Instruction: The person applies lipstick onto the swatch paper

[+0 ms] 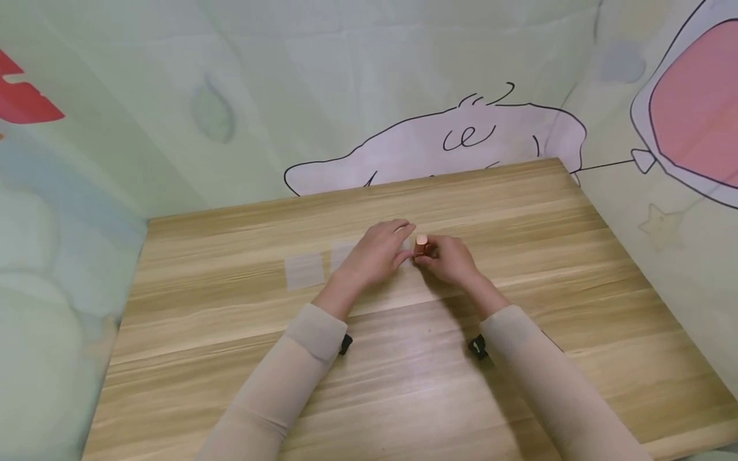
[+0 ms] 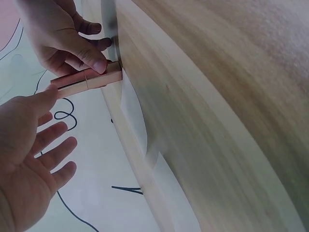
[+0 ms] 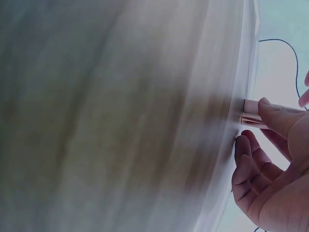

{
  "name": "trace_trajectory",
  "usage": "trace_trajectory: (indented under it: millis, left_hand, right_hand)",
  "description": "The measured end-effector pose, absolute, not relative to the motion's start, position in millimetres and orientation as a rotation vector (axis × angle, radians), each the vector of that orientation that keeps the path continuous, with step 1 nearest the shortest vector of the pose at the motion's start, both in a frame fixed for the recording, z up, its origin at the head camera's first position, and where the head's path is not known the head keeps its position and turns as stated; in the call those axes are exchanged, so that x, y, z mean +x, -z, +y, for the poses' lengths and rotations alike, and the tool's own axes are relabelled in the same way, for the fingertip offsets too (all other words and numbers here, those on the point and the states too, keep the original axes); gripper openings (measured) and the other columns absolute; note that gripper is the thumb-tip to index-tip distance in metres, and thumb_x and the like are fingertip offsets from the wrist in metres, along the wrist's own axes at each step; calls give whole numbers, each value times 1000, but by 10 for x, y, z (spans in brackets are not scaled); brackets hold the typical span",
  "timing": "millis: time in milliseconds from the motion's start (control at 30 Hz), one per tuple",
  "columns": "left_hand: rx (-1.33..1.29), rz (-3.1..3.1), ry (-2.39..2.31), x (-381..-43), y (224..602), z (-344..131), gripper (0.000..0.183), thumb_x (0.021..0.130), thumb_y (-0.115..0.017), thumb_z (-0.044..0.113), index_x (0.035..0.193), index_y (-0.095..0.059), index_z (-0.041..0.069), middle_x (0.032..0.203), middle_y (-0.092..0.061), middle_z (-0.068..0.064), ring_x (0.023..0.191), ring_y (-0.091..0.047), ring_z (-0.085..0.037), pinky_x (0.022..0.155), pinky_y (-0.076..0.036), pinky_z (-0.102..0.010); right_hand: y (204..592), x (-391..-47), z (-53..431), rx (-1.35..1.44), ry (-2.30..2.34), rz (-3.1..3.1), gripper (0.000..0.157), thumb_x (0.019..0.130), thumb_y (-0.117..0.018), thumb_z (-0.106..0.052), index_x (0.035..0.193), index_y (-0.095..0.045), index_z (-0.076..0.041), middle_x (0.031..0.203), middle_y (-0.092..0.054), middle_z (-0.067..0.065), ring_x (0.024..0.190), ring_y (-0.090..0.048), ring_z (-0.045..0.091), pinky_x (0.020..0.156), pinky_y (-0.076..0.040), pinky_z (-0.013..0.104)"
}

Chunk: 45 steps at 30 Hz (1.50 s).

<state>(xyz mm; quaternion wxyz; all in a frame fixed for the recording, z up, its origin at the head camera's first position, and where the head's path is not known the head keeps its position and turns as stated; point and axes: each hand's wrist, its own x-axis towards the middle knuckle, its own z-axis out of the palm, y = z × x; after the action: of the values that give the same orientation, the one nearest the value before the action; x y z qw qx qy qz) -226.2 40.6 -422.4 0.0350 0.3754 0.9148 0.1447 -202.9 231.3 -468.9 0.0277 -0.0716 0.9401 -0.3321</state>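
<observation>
My right hand [image 1: 451, 257] pinches a glossy copper-coloured, square-sided tube [image 1: 421, 244] between thumb and fingers, upright at the surface of the pale wood-grain desk [image 1: 403, 390], while my left hand [image 1: 376, 253] spreads its fingers just beside it. I judge the tube light, stiff and a little slippery, best taken by its flat sides near the seam. That seam shows in the left wrist view but hardly from the head, which shows the thin whitish square sheets [image 1: 304, 271] lying beyond my left hand.
</observation>
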Motion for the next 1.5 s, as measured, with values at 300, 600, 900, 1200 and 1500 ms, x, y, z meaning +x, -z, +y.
trace_trajectory:
  millis: [300, 600, 900, 1200, 1500]
  left_hand:
    - [1115, 2812, -459, -2227, 4245, 317, 57, 101, -65, 29, 149, -48, 3, 151, -48, -14, 141, -43, -29, 119, -30, -41]
    - [1072, 2815, -500, -2159, 4243, 179, 61, 98, -69, 27, 150, -46, 3, 151, -48, -14, 140, -44, -29, 118, -32, -42]
    - [1032, 2833, -515, -2122, 4272, 22, 63, 94, -75, 25, 148, -50, 6, 144, -54, -13, 133, -51, -30, 114, -38, -43]
    - [1101, 2861, -572, -2069, 4310, -46, 56, 91, -78, 20, 141, -57, 3, 136, -61, -12, 124, -58, -29, 107, -45, -44]
    - [1107, 2864, -589, -2035, 4285, -64, 53, 91, -78, 21, 138, -60, 4, 135, -62, -12, 123, -59, -30, 104, -47, -47]
  right_hand:
    - [4626, -2004, 2268, -321, 922, 2980, 12, 89, -80, -20, 85, -70, -14, 92, -72, 5, 81, -65, 24, 75, -51, 43]
    - [4536, -1944, 2185, -592, 708, 3116, 14, 89, -79, -16, 101, -77, -8, 98, -76, 6, 86, -71, 26, 76, -56, 45]
    - [4479, -1894, 2131, -774, 614, 3171, 27, 83, -84, -13, 106, -75, -2, 103, -74, 13, 86, -72, 29, 80, -59, 43]
    - [4466, -1878, 2076, -863, 625, 3190, 23, 81, -84, -9, 101, -75, -1, 103, -75, 14, 85, -72, 29, 78, -60, 42]
    - [4426, -1857, 2019, -982, 658, 3200, 18, 80, -84, -6, 96, -78, -3, 93, -74, 10, 79, -72, 24, 72, -60, 36]
